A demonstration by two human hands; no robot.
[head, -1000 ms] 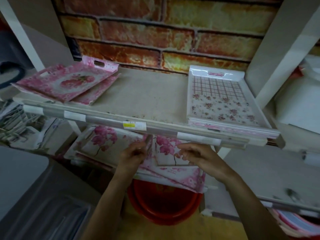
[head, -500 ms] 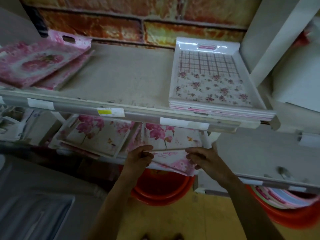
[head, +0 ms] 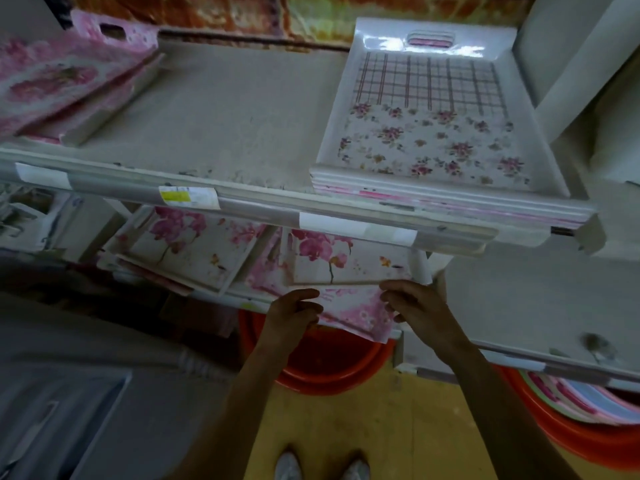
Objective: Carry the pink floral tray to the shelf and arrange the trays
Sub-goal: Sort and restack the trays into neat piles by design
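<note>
A pink floral tray [head: 349,308] pokes out over the front edge of the lower shelf [head: 540,306], under a white orchid-print tray [head: 349,261]. My left hand [head: 294,315] grips the pink tray's near edge on the left, fingers curled over it. My right hand [head: 414,304] grips the same edge on the right. Another orchid-print tray stack [head: 194,251] lies to the left on that shelf. Most of the pink tray is hidden beneath the orchid tray and the upper shelf's rail.
The upper shelf [head: 225,112] holds a stack of white plaid-and-flower trays [head: 429,133] at right and pink trays [head: 65,77] at left. Red basins [head: 329,368] sit on the yellow floor below; another red basin [head: 571,420] holds coloured items at right. Grey bins are at lower left.
The camera has tilted down and moved closer. Both hands have shifted slightly lower and right along the pink tray's front edge; the tray sits about where it was.
</note>
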